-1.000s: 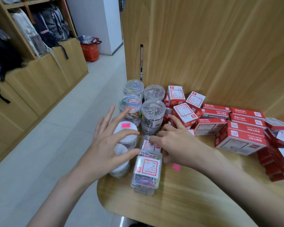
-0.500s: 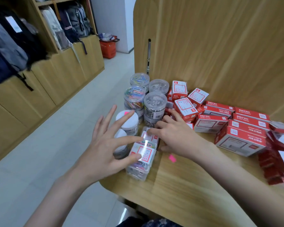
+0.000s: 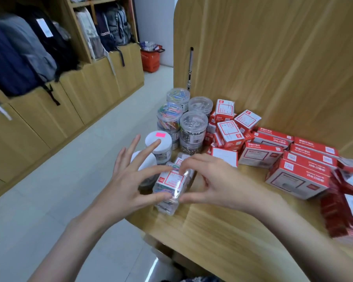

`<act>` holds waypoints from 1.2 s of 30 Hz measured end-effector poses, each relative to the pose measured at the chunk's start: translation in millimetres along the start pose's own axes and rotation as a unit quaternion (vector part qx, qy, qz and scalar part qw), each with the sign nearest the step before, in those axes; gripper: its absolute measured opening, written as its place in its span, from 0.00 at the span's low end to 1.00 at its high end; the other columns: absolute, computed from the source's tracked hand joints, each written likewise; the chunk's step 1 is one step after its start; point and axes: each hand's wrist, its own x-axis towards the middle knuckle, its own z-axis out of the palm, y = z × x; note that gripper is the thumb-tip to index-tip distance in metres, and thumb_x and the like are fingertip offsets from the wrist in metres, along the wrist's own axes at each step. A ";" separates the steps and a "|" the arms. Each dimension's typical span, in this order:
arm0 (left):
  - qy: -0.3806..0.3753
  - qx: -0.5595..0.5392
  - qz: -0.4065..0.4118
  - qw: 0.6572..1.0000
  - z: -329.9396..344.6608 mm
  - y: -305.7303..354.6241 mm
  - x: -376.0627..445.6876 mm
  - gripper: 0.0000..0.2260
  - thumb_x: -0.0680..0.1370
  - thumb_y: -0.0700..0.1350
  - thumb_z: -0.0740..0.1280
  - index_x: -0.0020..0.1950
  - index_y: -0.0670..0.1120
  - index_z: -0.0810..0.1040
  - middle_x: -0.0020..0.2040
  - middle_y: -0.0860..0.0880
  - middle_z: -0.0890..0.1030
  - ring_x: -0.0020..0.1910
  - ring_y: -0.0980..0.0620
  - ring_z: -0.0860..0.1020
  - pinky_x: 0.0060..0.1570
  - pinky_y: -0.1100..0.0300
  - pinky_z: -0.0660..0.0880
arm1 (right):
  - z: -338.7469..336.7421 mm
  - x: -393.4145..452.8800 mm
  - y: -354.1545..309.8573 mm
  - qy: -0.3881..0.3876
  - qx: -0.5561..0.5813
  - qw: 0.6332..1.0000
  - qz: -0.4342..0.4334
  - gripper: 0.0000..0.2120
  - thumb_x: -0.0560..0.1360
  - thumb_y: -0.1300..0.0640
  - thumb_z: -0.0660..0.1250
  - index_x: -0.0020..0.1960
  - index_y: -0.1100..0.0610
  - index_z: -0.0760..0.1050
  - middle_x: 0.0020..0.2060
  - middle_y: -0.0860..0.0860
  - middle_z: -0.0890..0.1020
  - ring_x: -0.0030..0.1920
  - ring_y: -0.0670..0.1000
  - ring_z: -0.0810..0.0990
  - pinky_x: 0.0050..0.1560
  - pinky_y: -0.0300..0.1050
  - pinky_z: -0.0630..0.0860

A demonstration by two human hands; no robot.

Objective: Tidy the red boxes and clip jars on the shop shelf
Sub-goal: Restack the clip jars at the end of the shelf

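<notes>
Nearest you, at the rounded front left corner of the wooden shelf (image 3: 222, 237), both of your hands meet around a clear plastic box (image 3: 170, 188) of coloured clips with a red-bordered label on its lid. Your left hand (image 3: 128, 180) is spread wide, the thumb and forefinger touching the box's left side while the other fingers fan upward over the jars behind. Your right hand (image 3: 214, 180) curves round the box's right side, thumb at its near end and fingers curled over its far end, so the box is held between the two hands. It is slightly blurred, and whether it is lifted off the shelf cannot be told.

Just behind your left hand, along the shelf's left edge, stand two white-lidded jars (image 3: 158, 143), the farther one with a pink sticker on its lid. Beyond them, toward the back left corner, four clear jars (image 3: 192, 129) stand in a tight group: two hold coloured clips and two hold silver ones.

To the right of the jars, small red boxes (image 3: 229, 131) lie jumbled against the back panel. Larger red boxes (image 3: 298, 178) run in rough rows toward the right edge, where more are heaped and blurred.
</notes>
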 end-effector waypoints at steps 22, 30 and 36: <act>-0.016 -0.036 0.001 0.999 8.4 -23.4 -9.9 0.25 0.71 0.67 0.59 0.67 0.64 0.61 0.75 0.58 0.55 0.75 0.57 0.47 0.70 0.48 0.56 | 1.4 21.5 17.4 0.016 -0.232 0.971 0.057 0.23 0.62 0.47 0.76 0.48 0.61 0.75 0.49 0.58 0.77 0.47 0.60 0.77 0.48 0.50 0.73; 0.087 0.024 0.074 0.993 -0.5 -15.0 -13.1 0.18 0.74 0.61 0.61 0.61 0.54 0.73 0.70 0.52 0.66 0.69 0.48 0.62 0.66 0.51 0.60 | 26.9 -25.5 -13.7 0.147 -0.166 0.974 0.048 0.13 0.71 0.50 0.61 0.47 0.58 0.76 0.47 0.52 0.80 0.47 0.54 0.78 0.51 0.43 0.70; 0.121 0.011 0.073 0.990 13.8 -13.0 -41.1 0.14 0.74 0.50 0.64 0.59 0.49 0.74 0.56 0.51 0.71 0.50 0.51 0.72 0.55 0.64 0.67 | 70.3 -34.0 -7.8 0.183 0.071 0.968 0.155 0.21 0.66 0.63 0.70 0.58 0.59 0.72 0.53 0.48 0.72 0.46 0.45 0.76 0.52 0.32 0.72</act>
